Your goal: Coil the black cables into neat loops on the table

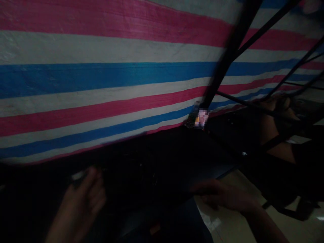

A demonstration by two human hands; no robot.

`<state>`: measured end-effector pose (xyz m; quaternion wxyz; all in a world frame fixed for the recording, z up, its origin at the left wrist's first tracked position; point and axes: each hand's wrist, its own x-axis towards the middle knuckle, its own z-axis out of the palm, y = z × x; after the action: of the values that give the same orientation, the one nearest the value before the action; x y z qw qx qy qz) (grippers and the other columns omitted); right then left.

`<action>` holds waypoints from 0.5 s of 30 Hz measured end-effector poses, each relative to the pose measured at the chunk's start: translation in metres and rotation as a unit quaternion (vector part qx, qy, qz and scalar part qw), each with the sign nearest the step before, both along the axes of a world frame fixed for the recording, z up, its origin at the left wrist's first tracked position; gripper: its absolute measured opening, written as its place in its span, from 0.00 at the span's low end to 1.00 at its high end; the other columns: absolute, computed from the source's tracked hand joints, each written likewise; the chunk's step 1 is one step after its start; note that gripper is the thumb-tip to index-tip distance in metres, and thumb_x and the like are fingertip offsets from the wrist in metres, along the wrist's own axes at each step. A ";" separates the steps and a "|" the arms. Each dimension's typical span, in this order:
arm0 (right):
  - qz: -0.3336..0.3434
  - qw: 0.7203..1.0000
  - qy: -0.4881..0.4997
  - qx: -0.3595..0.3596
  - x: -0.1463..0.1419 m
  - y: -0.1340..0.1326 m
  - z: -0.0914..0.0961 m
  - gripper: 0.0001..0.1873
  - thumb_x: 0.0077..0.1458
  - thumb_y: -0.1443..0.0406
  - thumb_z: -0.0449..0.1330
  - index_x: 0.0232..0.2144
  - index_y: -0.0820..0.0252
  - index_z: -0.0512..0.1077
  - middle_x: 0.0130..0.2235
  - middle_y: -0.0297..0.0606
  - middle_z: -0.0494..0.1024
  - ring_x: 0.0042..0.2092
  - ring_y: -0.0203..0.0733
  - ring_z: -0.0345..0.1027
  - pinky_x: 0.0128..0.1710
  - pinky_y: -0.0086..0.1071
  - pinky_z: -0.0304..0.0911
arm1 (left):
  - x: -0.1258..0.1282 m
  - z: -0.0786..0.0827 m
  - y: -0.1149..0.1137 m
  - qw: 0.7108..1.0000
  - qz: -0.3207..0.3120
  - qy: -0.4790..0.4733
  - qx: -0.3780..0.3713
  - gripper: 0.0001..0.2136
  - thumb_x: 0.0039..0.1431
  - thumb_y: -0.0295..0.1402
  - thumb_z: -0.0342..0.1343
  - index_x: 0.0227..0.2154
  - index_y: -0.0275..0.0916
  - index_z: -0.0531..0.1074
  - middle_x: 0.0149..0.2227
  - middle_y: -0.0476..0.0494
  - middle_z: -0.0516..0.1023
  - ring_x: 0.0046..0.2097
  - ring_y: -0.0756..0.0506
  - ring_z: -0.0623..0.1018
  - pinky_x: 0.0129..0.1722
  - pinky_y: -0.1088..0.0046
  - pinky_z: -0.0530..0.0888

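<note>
Left hand [83, 195] pinches a small pale object [78, 175]; right hand [222, 197] lies spread on dark fabric [152, 168].

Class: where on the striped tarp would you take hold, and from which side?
Grip the striped tarp along its lower hem, coming from below. That edge hangs free above the dark gap, nearest the left hand and right hand; black poles crowd the right.
</note>
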<state>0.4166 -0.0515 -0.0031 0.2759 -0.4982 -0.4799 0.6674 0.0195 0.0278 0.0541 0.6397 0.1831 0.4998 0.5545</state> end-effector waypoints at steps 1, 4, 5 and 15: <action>-0.017 1.000 0.025 0.003 0.006 -0.002 0.005 0.25 0.51 0.52 0.71 0.50 0.56 0.79 0.30 0.37 0.76 0.26 0.35 0.64 0.27 0.30 0.58 | 0.004 -0.005 0.002 0.999 -0.030 -0.009 -0.009 0.24 0.38 0.39 0.79 0.28 0.40 0.68 0.16 0.65 0.57 0.14 0.59 0.56 0.11 0.86 0.56; -0.113 0.985 0.123 0.049 0.004 0.001 0.005 0.27 0.43 0.49 0.74 0.41 0.58 0.81 0.25 0.36 0.74 0.26 0.39 0.67 0.29 0.35 0.61 | 0.014 -0.018 0.004 0.995 -0.088 -0.039 -0.027 0.24 0.39 0.43 0.78 0.29 0.40 0.68 0.15 0.66 0.53 0.14 0.59 0.51 0.12 0.87 0.51; -0.155 0.976 0.135 0.073 -0.003 0.007 0.002 0.25 0.43 0.48 0.74 0.37 0.58 0.81 0.23 0.35 0.72 0.25 0.38 0.66 0.29 0.35 0.61 | 0.017 -0.021 0.004 0.993 -0.097 -0.052 -0.032 0.24 0.38 0.43 0.78 0.29 0.41 0.68 0.15 0.67 0.51 0.14 0.59 0.50 0.12 0.87 0.50; -0.335 0.910 0.199 0.138 -0.094 0.071 -0.016 0.26 0.49 0.47 0.72 0.40 0.59 0.73 0.43 0.43 0.81 0.35 0.46 0.79 0.31 0.36 0.73 | 0.050 -0.041 0.003 0.968 -0.207 -0.129 -0.058 0.25 0.38 0.44 0.79 0.29 0.40 0.68 0.16 0.68 0.48 0.17 0.60 0.43 0.14 0.86 0.43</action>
<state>0.3221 0.0195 -0.0190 0.6392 -0.4439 -0.3071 0.5478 0.0698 0.0307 0.0135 0.8092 0.1714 0.3955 0.3992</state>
